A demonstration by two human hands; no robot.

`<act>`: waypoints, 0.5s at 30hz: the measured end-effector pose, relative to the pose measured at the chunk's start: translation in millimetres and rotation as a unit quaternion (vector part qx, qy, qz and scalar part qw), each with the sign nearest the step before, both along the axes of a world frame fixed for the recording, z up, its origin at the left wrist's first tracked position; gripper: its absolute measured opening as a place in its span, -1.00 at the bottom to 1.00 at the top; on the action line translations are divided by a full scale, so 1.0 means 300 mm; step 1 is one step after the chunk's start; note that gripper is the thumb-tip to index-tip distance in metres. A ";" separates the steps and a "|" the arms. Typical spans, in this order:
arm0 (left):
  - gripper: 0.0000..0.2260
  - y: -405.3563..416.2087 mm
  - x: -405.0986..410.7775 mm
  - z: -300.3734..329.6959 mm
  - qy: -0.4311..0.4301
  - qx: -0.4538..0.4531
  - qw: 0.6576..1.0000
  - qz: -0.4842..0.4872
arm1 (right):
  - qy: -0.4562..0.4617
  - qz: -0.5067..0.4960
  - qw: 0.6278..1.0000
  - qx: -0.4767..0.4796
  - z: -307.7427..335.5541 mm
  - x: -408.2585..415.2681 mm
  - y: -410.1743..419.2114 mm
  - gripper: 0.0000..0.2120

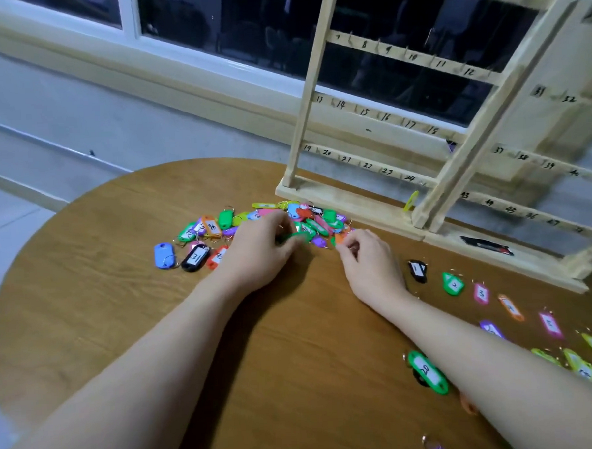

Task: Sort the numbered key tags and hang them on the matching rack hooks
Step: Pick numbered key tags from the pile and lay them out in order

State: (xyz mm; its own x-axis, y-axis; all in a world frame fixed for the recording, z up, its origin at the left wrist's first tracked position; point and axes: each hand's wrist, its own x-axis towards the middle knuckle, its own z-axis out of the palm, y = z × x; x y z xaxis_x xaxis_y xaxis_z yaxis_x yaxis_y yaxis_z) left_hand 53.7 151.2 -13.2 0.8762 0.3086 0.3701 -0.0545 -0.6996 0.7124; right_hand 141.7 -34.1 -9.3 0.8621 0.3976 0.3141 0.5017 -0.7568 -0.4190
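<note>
Pinching one green tag [293, 239], the left hand [258, 257] joins the right hand [368, 265], pinching one orange tag [340, 238].

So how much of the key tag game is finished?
Only the start. Some tags are already laid out in a row on the right: black 1, green 2, pink 3. Both hands, left and right, are picking through the mixed pile. Almost every hook on the wooden rack looks empty, so nearly all the hanging is left.
</note>
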 end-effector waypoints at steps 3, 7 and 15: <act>-0.84 -0.002 -0.001 0.001 -0.004 -0.001 1.000 -0.004 | 0.005 -0.008 1.000 0.013 -0.008 -0.001 0.001 -0.89; -0.83 -0.001 -0.006 0.015 0.011 0.009 1.000 -0.012 | 0.010 -0.041 0.999 0.012 -0.011 -0.008 0.001 -0.73; -0.70 -0.006 -0.006 0.024 0.051 0.015 0.998 -0.015 | 0.011 -0.053 0.998 0.017 -0.014 -0.001 -0.001 -0.79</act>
